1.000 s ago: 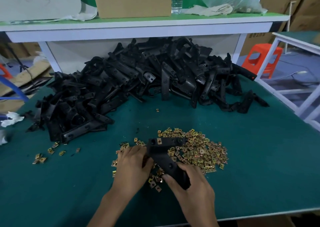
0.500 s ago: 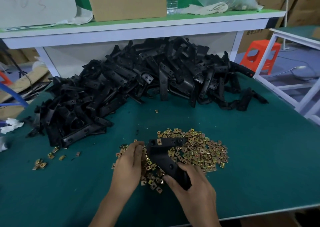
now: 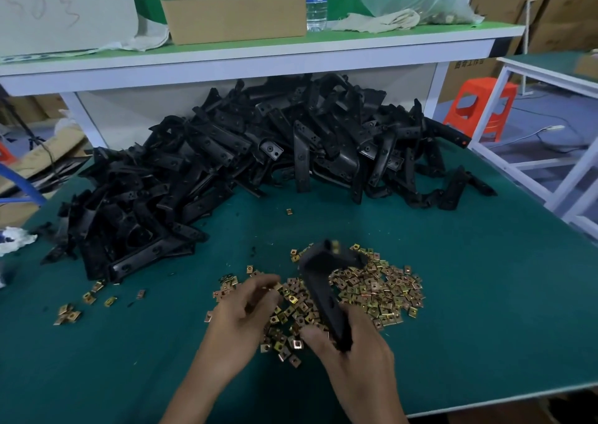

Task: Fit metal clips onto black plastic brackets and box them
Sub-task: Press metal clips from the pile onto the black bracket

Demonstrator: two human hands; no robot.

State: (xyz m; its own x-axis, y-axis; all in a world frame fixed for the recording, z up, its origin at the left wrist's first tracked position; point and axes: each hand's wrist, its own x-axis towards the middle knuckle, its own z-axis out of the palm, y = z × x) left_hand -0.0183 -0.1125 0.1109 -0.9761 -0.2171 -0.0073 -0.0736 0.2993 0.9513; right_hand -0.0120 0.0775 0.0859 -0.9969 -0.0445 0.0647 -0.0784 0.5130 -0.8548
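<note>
Okay, a green table (image 3: 485,294) fills most of the view, with a white shelf (image 3: 226,64) over its far edge. A big pile of black brackets (image 3: 226,165) sprawls across the table's far half, under the shelf. A cardboard box (image 3: 233,12) sits on the shelf, with a water bottle (image 3: 315,3) just beside it. A heap of metal clips (image 3: 372,291) lies front centre, and a small scatter of clips (image 3: 69,313) sits well off to the left. One bracket (image 3: 320,287) stands tilted over the heap. The right hand (image 3: 356,359) has its fingers and thumb wrapped round the lower end. The upper end is blurred and carries one clip (image 3: 336,246). The left hand (image 3: 246,317) hovers just left of the bracket, fingers curled in and blurred; cannot tell if they pinch a clip.
</note>
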